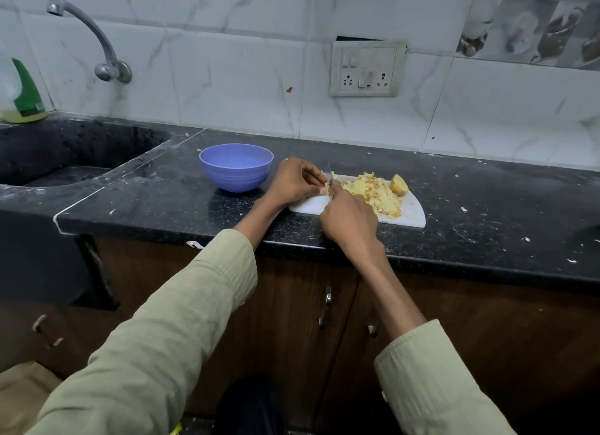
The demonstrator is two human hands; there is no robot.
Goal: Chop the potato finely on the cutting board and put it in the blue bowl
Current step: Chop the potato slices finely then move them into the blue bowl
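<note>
Nearest the lens, two pale green sleeves reaching forward over brown cabinet doors (324,305) with metal handles. Beyond them, a black speckled countertop (162,201) carrying a white cutting board (412,212).

Left hand (293,180) curling over the board's left end, fingertips pinching a small potato piece (328,188). Right hand (349,220) gripping a knife (329,175), fingers wrapped around the handle and hiding it; only a thin strip of blade showing upright between the two hands, touching the pinched piece.

Lying on the board just right of the hands, a heap of chopped potato (376,193), yellow with some browner bits. Sitting at the board's far right corner, touching the heap, an uncut potato chunk (398,184) with skin on.

Standing just left of the board, close to the left hand, the blue bowl (236,167), upright, nothing seen inside.

Further left, a dark sink (65,155) beneath a wall tap (97,42), and a green-capped bottle (24,94) at the frame edge, label too blurred for reading. On the tiled wall, a switch and socket plate (367,68), bearing no legible writing.
</note>
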